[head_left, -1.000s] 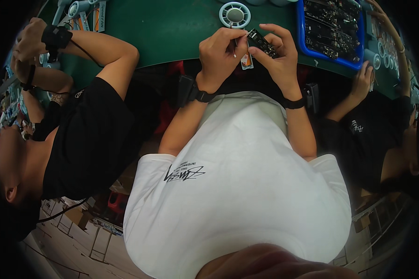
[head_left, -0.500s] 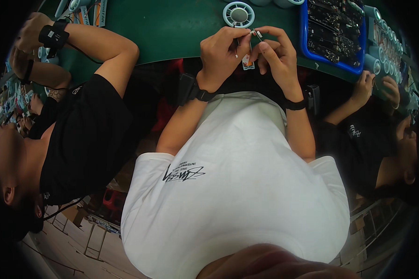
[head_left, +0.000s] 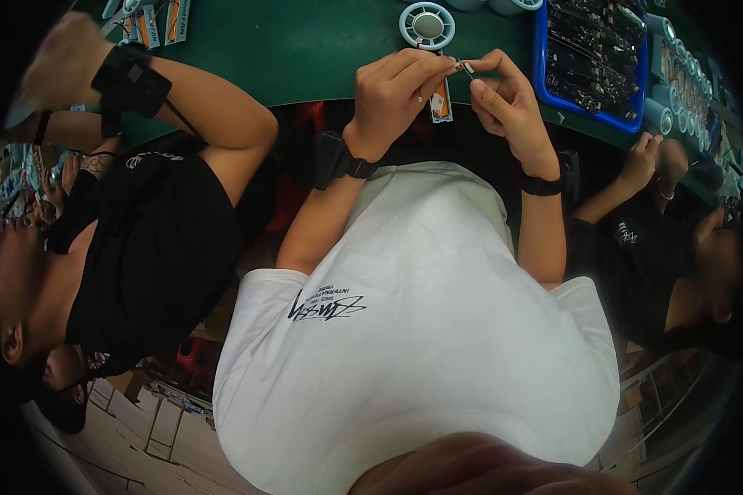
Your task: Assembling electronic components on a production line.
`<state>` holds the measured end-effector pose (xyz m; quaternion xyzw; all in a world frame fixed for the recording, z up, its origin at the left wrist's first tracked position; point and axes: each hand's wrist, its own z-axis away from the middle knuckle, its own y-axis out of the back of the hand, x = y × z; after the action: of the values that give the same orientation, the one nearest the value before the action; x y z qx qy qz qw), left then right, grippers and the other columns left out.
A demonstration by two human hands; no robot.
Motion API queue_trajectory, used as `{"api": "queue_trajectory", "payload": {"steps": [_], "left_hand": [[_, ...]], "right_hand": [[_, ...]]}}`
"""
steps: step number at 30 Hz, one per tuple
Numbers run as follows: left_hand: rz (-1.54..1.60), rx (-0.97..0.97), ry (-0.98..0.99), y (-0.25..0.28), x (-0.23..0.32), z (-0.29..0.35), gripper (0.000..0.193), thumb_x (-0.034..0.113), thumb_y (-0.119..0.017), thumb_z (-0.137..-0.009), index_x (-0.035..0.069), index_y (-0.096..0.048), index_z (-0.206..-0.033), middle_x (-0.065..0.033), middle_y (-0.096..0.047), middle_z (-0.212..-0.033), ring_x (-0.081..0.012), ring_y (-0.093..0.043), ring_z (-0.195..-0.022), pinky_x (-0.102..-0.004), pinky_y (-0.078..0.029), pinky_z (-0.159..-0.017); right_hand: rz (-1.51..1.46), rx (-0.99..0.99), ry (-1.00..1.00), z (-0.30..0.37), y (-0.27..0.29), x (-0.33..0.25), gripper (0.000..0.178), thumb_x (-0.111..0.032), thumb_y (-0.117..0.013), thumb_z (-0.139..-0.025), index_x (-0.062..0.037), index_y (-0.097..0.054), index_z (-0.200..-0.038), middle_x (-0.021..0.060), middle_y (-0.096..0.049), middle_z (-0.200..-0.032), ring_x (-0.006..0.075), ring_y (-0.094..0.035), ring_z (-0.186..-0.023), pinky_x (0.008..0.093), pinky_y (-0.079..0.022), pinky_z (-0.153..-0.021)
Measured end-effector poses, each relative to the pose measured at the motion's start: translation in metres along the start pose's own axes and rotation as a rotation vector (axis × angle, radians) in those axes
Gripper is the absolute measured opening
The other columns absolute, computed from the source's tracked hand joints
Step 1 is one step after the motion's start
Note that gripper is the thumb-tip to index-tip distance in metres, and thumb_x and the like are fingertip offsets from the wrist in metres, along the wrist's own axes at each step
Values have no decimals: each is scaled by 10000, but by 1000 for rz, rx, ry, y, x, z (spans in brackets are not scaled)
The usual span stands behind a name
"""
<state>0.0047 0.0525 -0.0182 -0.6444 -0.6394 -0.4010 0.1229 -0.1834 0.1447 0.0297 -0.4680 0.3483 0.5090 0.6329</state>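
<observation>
My left hand [head_left: 395, 92] is closed, its fingertips pinching a thin wire end with a small pale plug. Facing it, my right hand [head_left: 510, 103] pinches a small circuit board [head_left: 468, 69] with a white connector between thumb and forefinger; the other fingers are curled. The fingertips of both hands nearly meet around these small parts, and details there are too small to make out. Below them, a flat orange and white battery pack [head_left: 442, 103] hangs at the table's edge, partly behind my left fingers. Just beyond my hands lies a light-blue round fan part [head_left: 427, 26] with a grey centre.
A blue tray [head_left: 541, 62] full of dark circuit boards stands to the right on the green table [head_left: 305, 58]. Rows of light-blue fan housings [head_left: 677, 99] lie beyond it. More packs [head_left: 176, 23] are at the far left. Co-workers sit close on both sides; one forearm [head_left: 215, 95] reaches over the left edge.
My right hand has shifted slightly right, its fingers less bunched. More of the battery pack shows. The fan part sits slightly further right. The left co-worker's arm has moved nearer and right.
</observation>
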Motion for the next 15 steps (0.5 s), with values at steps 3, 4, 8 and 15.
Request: {"api": "queue_trajectory", "payload": {"steps": [3,4,8,15], "left_hand": [[-15,-13,-4,0,-1,1,152,72,-863,-850,101,-790,-980,-10,-738,-834,-191,-726,-688,-302,-554,-568],[-23,-20,-6,0,-1,1,146,76,-864,-850,103,-794,-975,-6,-736,-833,-189,-723,-684,-301,-554,-568],[-77,-61,-36,2,4,-3,140,82,-864,-852,106,-793,-971,2,-728,-839,-179,-707,-662,-302,-547,-559],[-6,-99,3,1,0,-2,156,77,-864,-848,98,-796,-986,-4,-726,-861,-168,-701,-656,-287,-548,-557]], "right_hand": [[38,15,-32,1,-1,-5,216,-228,-649,-1110,-97,-566,-1261,-63,-501,-705,0,-326,-530,192,-197,-451],[56,22,-47,2,-1,-5,218,-228,-652,-1109,-100,-567,-1264,-68,-497,-706,-3,-322,-531,191,-199,-450],[184,103,-2,3,-5,1,214,-229,-656,-1108,-106,-573,-1263,-84,-467,-702,-8,-314,-532,190,-202,-447],[25,22,-134,6,6,-9,219,-263,-669,-1102,-115,-602,-1248,-94,-429,-699,-7,-304,-532,186,-207,-443]]}}
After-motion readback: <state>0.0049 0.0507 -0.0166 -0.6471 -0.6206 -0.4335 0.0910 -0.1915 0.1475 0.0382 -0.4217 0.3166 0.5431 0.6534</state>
